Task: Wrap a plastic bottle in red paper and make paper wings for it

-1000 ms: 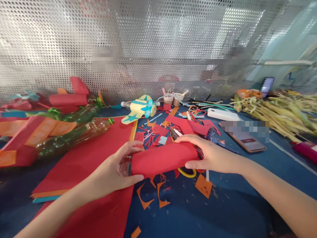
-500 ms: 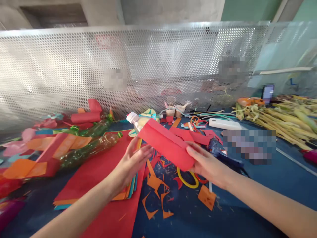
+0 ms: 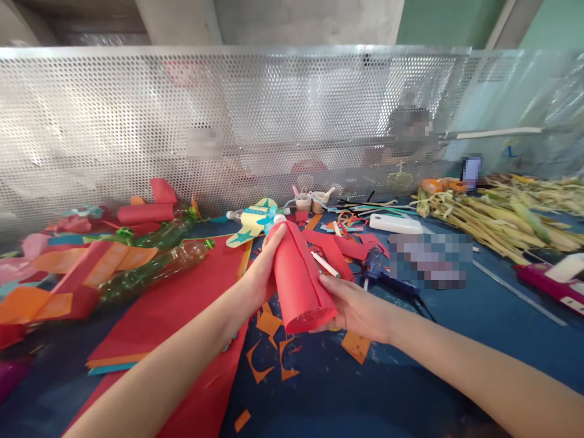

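Between my two hands is a plastic bottle wrapped in red paper, tilted with its white cap pointing away and its open paper end towards me. My left hand is closed around its upper left side, thumb along the paper. Lower down, my right hand grips the right side near the open end. A paper seam runs along the roll's right side. Just beyond it lies a white stick. To the right of the roll is a dark blue glue gun. Orange paper scraps lie below the hands.
Stacked red sheets and green plastic bottles lie left. A yellow bottle craft with teal stars is behind the roll. Dried husks spread at right. A perforated metal panel stands along the back.
The wrapped bottle has turned from lying slantwise to pointing away, its open end nearer me. My left hand, open beside it before, has closed on it. The view has shifted slightly right.
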Available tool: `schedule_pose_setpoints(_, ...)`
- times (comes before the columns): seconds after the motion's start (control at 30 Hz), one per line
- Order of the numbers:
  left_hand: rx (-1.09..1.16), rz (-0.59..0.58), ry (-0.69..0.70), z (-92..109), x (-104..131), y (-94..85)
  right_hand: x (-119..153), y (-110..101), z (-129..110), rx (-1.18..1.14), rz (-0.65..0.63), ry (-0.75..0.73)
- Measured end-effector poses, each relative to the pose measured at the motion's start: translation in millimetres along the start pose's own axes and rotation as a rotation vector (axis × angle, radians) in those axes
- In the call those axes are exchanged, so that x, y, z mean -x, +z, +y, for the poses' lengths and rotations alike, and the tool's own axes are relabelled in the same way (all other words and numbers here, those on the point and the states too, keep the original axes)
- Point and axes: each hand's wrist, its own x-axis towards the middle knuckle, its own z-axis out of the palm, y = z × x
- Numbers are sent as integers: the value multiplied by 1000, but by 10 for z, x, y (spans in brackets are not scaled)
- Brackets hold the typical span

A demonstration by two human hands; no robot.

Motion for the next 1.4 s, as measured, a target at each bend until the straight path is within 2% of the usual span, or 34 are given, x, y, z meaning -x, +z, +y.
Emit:
schedule_pose_setpoints(0.17, 3, -105, 40, 10, -92, -117, -21, 16, 58, -29, 57, 70)
schedule_pose_setpoints(0.37, 7, 9, 66, 6, -117, -127, 20, 78, 95, -19, 52, 89)
schedule_pose_setpoints(0.57, 3, 21, 88, -19, -84, -68, 8, 66, 140, 17, 185, 83)
schedule_pose_setpoints(0.83, -29, 29, 155, -1, -127, -94, 12, 12, 146, 64, 16, 70)
schedule_pose_setpoints(1.0, -26, -39, 267, 15, -147, -141, 8, 6, 125, 217, -47, 22)
schedule_pose_setpoints(1.13, -69, -107, 399, 40, -111, -129, 7, 18, 128, 401, -94, -100)
schedule_pose_setpoints(1.27, -182, -274, 558, 81, -33, -150, 40, 51, 150, 504, -115, -156)
schedule_pose_setpoints(1.33, -250, -351, 594, 87, 10, -195, 62, 66, 165, 534, -118, -176)
schedule_pose_setpoints(1.4, -295, -378, 591, 75, 54, -252, 84, 78, 181, 585, -119, -197)
